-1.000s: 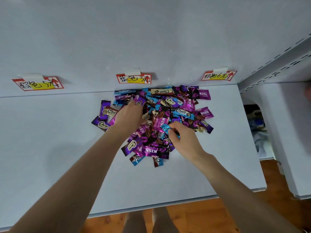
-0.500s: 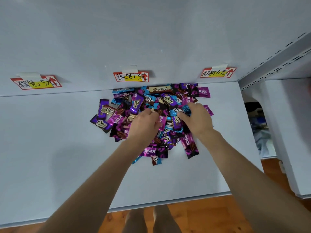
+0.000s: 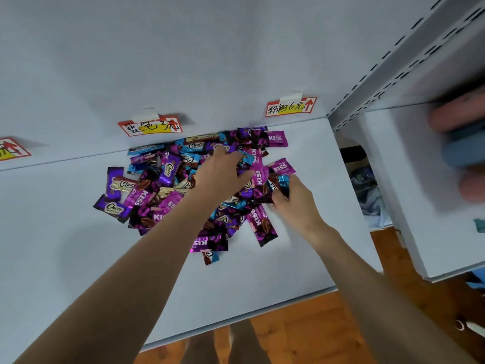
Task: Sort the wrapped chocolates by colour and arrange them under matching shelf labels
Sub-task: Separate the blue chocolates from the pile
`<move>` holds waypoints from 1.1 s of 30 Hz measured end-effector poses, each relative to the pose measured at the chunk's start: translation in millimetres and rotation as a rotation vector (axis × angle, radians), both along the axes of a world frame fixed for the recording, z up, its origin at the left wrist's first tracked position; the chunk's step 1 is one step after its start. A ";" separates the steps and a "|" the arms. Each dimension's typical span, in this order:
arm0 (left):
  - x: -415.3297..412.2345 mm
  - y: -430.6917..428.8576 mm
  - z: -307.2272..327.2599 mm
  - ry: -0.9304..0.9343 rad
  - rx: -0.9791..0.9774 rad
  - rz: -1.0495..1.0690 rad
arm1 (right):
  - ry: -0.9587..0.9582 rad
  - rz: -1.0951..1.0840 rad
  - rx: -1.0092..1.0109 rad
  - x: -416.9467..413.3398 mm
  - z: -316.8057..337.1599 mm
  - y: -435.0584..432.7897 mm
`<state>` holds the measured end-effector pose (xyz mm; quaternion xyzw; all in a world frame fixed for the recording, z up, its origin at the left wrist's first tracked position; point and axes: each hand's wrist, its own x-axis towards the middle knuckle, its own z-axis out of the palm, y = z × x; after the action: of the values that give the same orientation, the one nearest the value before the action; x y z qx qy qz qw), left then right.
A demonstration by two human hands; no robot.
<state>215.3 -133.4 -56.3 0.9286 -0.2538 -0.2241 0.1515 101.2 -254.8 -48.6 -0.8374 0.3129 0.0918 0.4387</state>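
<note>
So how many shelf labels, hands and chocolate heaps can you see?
Shelf labels: 3
Hands: 2, the left hand and the right hand, which holds a blue chocolate
Heap of wrapped chocolates: 1, its pieces overlap too much to count
Total: 6

The middle label (image 3: 150, 126), taped to the back wall (image 3: 210, 61), reads 蓝色3元 in black handwriting, with a red arrow pointing up. The right label (image 3: 290, 107) reads 粉色6元, also with a red up arrow. The left label (image 3: 11, 151) is cut by the frame edge: its red arrow shows, but its writing cannot be read. In the pile, a pink wrapper (image 3: 275, 138) says KISS in white, as do several others. A blue wrapper (image 3: 196, 145), a purple wrapper (image 3: 112, 207) and a gold wrapper (image 3: 123, 183) each say Choco in script.
</note>
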 end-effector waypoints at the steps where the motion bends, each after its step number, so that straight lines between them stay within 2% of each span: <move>1: 0.6 -4.4 1.0 -0.011 0.009 0.037 | 0.001 -0.009 0.010 -0.5 -0.6 -0.7; 4: 0.7 -16.7 3.0 -0.092 0.013 0.100 | 0.001 -0.024 0.014 -2.4 -3.2 -4.1; 10: 10.7 -24.2 5.5 -0.098 0.173 -0.036 | -0.038 -0.035 -0.012 -4.7 -5.8 -11.5; 12: 10.6 -17.0 8.3 -0.079 0.089 0.001 | -0.085 -0.031 -0.053 -3.5 -3.9 -12.1; 16: -1.7 15.2 16.0 -0.091 -0.230 0.206 | -0.189 -0.004 -0.035 4.6 4.9 -4.6; 19: -12.0 40.8 24.0 -0.148 -0.381 0.358 | -0.173 0.181 -0.012 12.2 7.0 14.5; 22: -21.5 63.0 32.7 -0.128 -0.445 0.483 | -0.120 0.356 0.005 19.6 6.7 37.4; 25: -34.7 80.3 34.9 -0.028 -0.509 0.617 | -0.037 0.517 -0.226 28.2 1.5 53.2; 28: -49.0 88.4 30.7 0.075 -0.467 0.579 | 0.079 0.548 -0.375 34.1 -2.1 60.6; 33: -60.8 83.0 17.6 0.138 -0.325 0.429 | 0.137 0.473 -0.353 33.5 0.7 57.3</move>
<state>154.5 -50.4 -38.6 0.9073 -0.0730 -0.2058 0.3594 134.7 -197.6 -47.9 -0.9422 0.1490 0.1918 0.2308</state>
